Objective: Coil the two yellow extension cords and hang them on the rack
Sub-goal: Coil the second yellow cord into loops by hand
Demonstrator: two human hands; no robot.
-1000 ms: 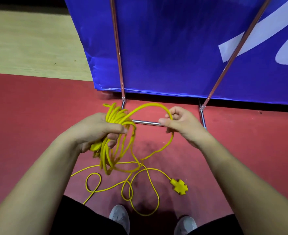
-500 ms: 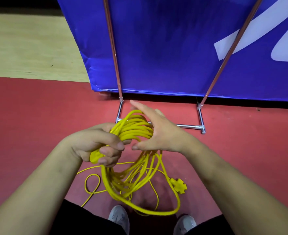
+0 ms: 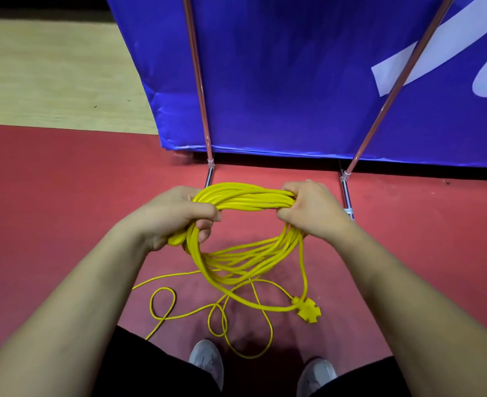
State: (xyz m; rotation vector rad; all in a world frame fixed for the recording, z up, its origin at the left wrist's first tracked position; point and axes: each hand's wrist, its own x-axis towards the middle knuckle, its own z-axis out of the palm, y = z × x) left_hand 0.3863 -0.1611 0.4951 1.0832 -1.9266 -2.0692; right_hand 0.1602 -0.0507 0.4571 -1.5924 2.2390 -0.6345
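Both of our hands curl tightly around one bundle of yellow extension cord (image 3: pixel 250 197). Our left hand (image 3: pixel 176 216) clamps the bundle's left end, and our right hand (image 3: pixel 308 210) clamps its right end. Between our fists the strands run side by side in a thick band. Below the grip, the remaining loops hang in a loose oval. A cross-shaped yellow socket block (image 3: pixel 309 310) lies beneath our right hand on the red floor (image 3: pixel 50 196). Thinner loose strands (image 3: pixel 162 305) curl on the floor under our left hand; we cannot tell whether they belong to the same cord. Just beyond the grip stand the rack's metal legs (image 3: pixel 209 173), with a blue banner (image 3: pixel 293 81) behind them.
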